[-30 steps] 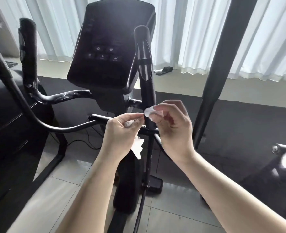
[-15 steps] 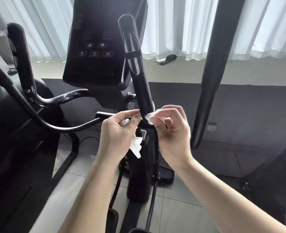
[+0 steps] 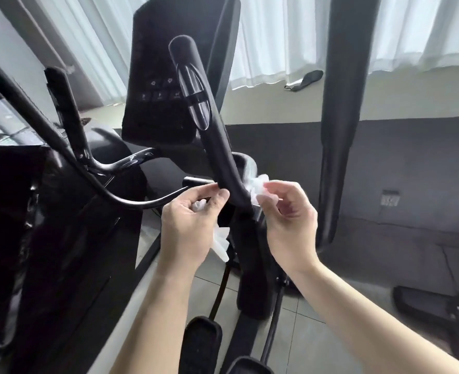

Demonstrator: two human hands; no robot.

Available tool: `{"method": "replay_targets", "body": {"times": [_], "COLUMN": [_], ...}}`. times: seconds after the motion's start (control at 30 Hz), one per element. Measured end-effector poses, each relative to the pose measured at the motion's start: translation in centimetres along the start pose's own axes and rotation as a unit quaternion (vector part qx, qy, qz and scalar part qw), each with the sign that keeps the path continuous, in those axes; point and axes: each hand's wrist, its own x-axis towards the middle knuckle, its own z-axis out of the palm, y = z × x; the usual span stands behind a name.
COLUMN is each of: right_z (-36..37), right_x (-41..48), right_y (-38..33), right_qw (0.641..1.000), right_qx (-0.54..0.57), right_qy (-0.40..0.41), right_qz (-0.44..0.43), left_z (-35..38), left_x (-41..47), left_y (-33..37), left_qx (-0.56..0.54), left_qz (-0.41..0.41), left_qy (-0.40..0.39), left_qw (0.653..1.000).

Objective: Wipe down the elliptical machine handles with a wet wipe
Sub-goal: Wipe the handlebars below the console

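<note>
The black inner handle (image 3: 214,141) of the elliptical rises from centre to upper left, with a shiny sensor plate near its top. A white wet wipe (image 3: 258,184) is looped behind the handle's lower end. My right hand (image 3: 287,211) pinches one end of the wipe to the right of the handle. My left hand (image 3: 190,222) pinches the other end on the left, and a loose tail of the wipe hangs below it. A second black handle (image 3: 63,109) stands at the left.
The dark console (image 3: 166,76) sits behind the handle. A thick black upright bar (image 3: 341,117) stands at the right, a curved black bar (image 3: 34,114) at the left. Pedals (image 3: 201,344) lie below on the tiled floor. White curtains hang behind.
The view has tilted and moved closer, so the handle now leans left. Both hands still hold the wipe around the handle's lower end, in about the same place.
</note>
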Motion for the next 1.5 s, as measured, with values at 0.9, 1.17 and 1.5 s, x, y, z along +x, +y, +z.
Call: {"method": "replay_targets", "body": {"times": [0.9, 1.17, 1.5], "right_z": [3.0, 1.8, 0.2], "right_x": [5.7, 1.6, -1.2], "right_y": [2.9, 1.6, -1.0], "right_qw": [0.986, 0.978, 0.964], "right_qx": [0.094, 0.125, 0.195], "right_qy": [-0.003, 0.009, -0.107], "right_qz": [0.135, 0.164, 0.143], "left_z": [2.8, 3.1, 3.2], "left_x": [-1.1, -1.3, -1.2], "left_y": [4.2, 4.9, 4.7], "left_qx": [0.154, 0.171, 0.204], "left_qz": [-0.081, -0.086, -0.043], "left_qy": [0.087, 0.097, 0.113], "left_qw": [0.981, 0.977, 0.971]}}
